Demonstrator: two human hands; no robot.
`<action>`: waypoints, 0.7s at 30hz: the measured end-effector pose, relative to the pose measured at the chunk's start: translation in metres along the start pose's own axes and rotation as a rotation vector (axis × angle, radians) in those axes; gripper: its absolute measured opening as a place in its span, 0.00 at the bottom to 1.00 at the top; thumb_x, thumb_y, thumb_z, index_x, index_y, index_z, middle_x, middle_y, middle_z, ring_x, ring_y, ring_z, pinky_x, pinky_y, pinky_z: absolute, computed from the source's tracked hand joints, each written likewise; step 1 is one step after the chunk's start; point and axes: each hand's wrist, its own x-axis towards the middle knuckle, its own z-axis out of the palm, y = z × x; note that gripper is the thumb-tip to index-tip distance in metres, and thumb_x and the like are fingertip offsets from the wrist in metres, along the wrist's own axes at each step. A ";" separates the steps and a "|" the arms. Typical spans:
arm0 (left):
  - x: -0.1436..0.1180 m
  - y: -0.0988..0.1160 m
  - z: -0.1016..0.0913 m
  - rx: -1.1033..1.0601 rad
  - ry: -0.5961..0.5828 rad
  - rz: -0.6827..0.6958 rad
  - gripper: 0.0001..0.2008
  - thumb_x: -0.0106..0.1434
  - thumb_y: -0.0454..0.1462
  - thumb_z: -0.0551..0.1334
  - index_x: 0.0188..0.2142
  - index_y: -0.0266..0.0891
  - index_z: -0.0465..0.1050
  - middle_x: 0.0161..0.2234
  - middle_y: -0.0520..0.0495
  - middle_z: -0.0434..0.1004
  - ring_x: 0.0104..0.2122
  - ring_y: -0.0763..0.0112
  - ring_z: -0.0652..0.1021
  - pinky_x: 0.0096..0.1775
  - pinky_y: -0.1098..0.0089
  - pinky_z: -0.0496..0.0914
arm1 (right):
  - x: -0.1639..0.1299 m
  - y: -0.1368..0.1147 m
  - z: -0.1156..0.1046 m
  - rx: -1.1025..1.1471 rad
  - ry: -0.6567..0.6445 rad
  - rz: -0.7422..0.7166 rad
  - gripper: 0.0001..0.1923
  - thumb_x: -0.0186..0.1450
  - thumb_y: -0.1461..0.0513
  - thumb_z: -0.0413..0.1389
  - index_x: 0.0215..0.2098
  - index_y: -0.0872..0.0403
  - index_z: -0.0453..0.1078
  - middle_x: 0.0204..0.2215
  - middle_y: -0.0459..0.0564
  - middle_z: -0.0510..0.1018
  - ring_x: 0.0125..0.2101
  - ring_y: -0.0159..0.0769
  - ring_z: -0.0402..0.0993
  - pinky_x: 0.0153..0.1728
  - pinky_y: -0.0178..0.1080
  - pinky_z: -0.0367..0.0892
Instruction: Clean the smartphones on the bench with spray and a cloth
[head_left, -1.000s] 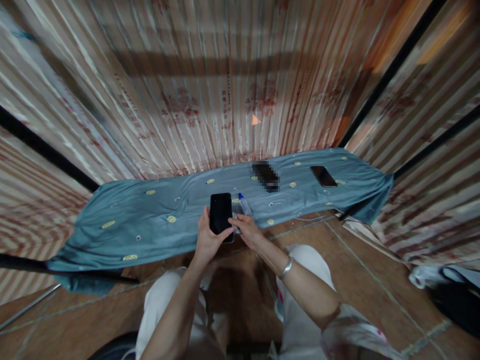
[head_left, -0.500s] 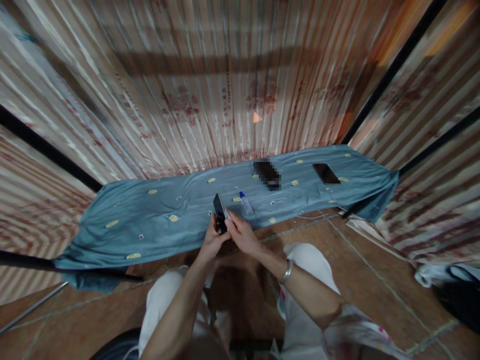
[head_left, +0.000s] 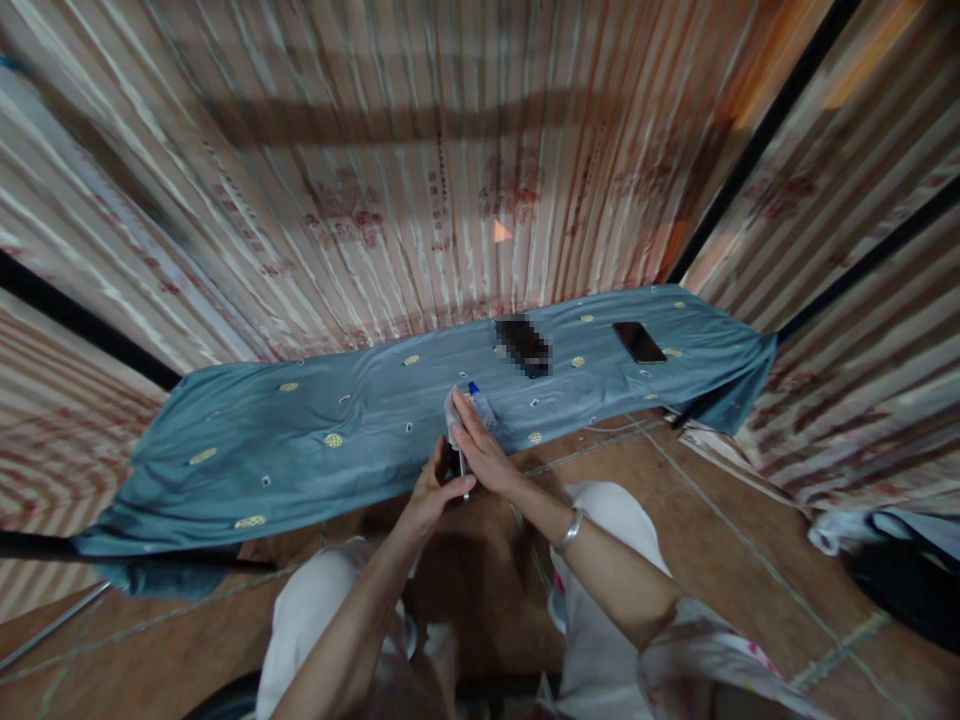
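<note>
Above the bench's near edge, my left hand (head_left: 435, 490) grips a dark smartphone (head_left: 455, 462) by its lower part, thumb along its pale side edge. My right hand (head_left: 487, 458) presses a small whitish cloth (head_left: 451, 412) over the phone's upper part, its fingers fairly straight and close together. Cloth and fingers hide most of the phone. Just beyond my right fingers lies a small clear bottle (head_left: 482, 408) with a blue cap, partly covered by the hand.
A bench covered in blue-green fabric (head_left: 375, 400) stretches across. On it lie a pixelated dark object (head_left: 525, 346) and another smartphone (head_left: 640, 342) at the right. Striped curtains (head_left: 420, 150) and black poles (head_left: 757, 150) surround it. Tiled floor (head_left: 720, 540) shows below.
My right hand has moved up along the phone, its fingers straightening with the cloth over the upper part. The phone has turned more edge-on. The whole view has shifted slightly.
</note>
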 end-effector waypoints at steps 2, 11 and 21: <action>-0.005 -0.002 0.005 0.058 -0.015 -0.011 0.41 0.39 0.33 0.72 0.56 0.41 0.66 0.57 0.42 0.67 0.61 0.53 0.60 0.60 0.58 0.53 | 0.006 0.006 -0.003 0.044 0.048 0.078 0.31 0.69 0.48 0.35 0.67 0.49 0.41 0.66 0.49 0.50 0.65 0.32 0.43 0.63 0.45 0.47; -0.020 0.002 0.012 0.018 -0.076 -0.150 0.47 0.40 0.34 0.71 0.61 0.40 0.59 0.59 0.38 0.63 0.54 0.50 0.69 0.50 0.59 0.66 | 0.022 0.015 -0.005 0.311 0.181 0.257 0.22 0.66 0.48 0.44 0.47 0.52 0.69 0.43 0.49 0.75 0.48 0.39 0.68 0.51 0.41 0.60; -0.009 -0.001 0.016 -0.016 0.133 -0.208 0.28 0.45 0.40 0.71 0.47 0.38 0.72 0.45 0.41 0.76 0.42 0.61 0.77 0.34 0.70 0.71 | 0.016 -0.001 -0.003 0.174 0.146 0.220 0.16 0.66 0.54 0.44 0.41 0.54 0.69 0.29 0.47 0.73 0.33 0.35 0.70 0.39 0.38 0.65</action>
